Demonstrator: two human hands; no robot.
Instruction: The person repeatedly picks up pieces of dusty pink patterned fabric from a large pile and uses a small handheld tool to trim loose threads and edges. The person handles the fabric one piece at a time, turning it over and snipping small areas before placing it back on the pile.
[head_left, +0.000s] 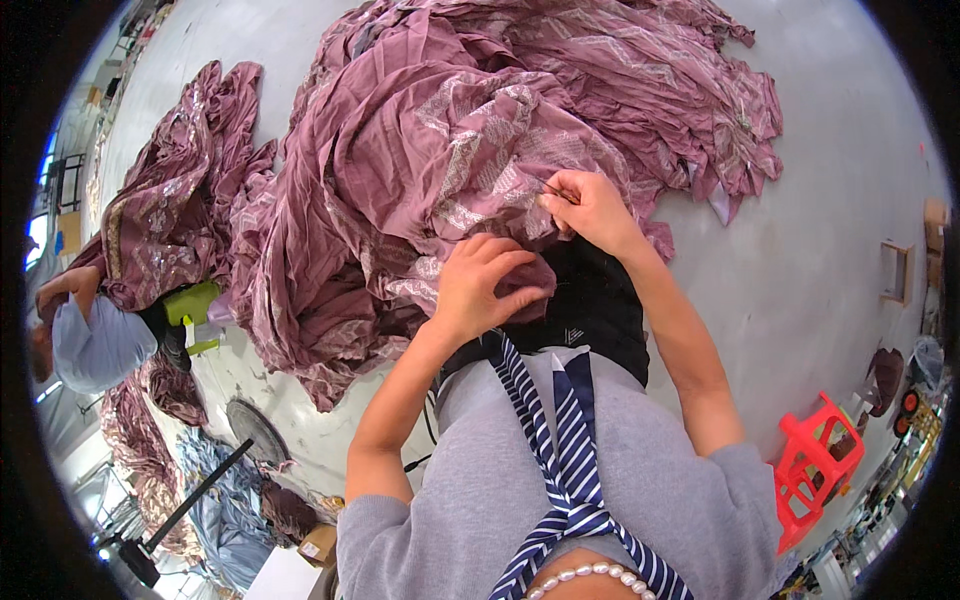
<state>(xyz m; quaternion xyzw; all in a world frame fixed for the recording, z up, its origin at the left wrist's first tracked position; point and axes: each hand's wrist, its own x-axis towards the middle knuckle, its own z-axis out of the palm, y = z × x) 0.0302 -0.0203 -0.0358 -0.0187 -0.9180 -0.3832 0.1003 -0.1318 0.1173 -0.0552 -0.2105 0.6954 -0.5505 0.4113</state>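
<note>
A big heap of mauve fabric with pale silvery patterning (450,130) lies spread over the grey floor (800,250) in front of me. My left hand (485,285) grips a bunched fold of that fabric close to my lap. My right hand (585,205) pinches the fabric a little farther out, with what looks like a thin dark thread or needle at its fingertips; it is too small to tell which. Both forearms come up from the lower edge. I wear a grey top and a blue-and-white striped scarf (560,440).
Another person in light blue (95,340) sits at the left with more mauve fabric (170,200) and a green stool (190,305). A red plastic stool (815,455) stands at the lower right. A round floor drain (255,430) and blue-grey cloth (215,480) lie at lower left.
</note>
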